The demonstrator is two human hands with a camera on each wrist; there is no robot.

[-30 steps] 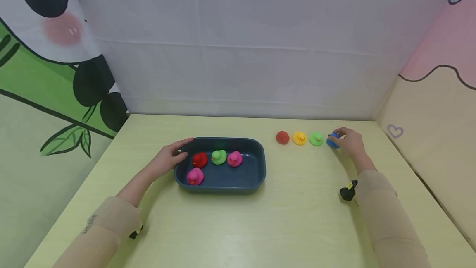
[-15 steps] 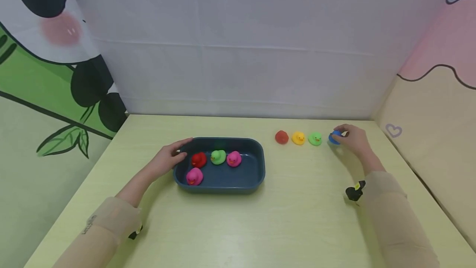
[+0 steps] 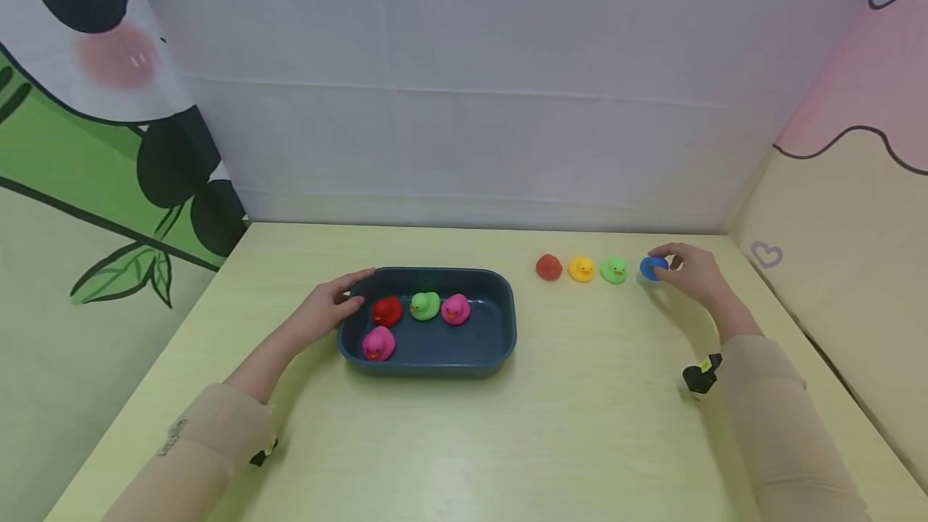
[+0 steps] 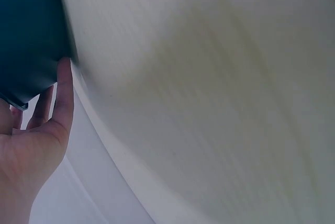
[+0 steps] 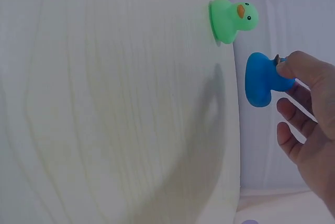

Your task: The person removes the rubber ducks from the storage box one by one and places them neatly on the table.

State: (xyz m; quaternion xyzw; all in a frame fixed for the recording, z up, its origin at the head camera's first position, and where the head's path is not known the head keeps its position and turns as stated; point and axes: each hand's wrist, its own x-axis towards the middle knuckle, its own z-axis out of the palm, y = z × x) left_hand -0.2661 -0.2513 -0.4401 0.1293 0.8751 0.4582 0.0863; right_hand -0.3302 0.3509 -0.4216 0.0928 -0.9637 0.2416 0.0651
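Note:
My left hand (image 3: 324, 314) holds the left end of a dark blue tray (image 3: 464, 366), with the thumb over its rim; in the left wrist view fingers (image 4: 64, 96) touch the tray's outer wall (image 4: 31, 41). Inside the tray sit a red duck (image 3: 387, 312), a light green duck (image 3: 424, 306) and two pink ducks, one at the right (image 3: 455, 309) and one in front (image 3: 379, 343). At the table's back right, my right hand (image 3: 694, 271) pinches a blue rubber duck (image 5: 258, 80) by its head. The duck looks raised off the tabletop.
Left of the blue duck, a green duck (image 3: 613, 269), a yellow duck (image 3: 582, 268) and a red rounded toy (image 3: 548, 267) stand in a row on the light wooden table (image 3: 464, 441). White cloth (image 3: 464, 143) hangs behind the table's back edge.
My right hand, pinching the blue duck, has shifted slightly to the right, widening the gap to the green duck. The left hand and tray stay in place.

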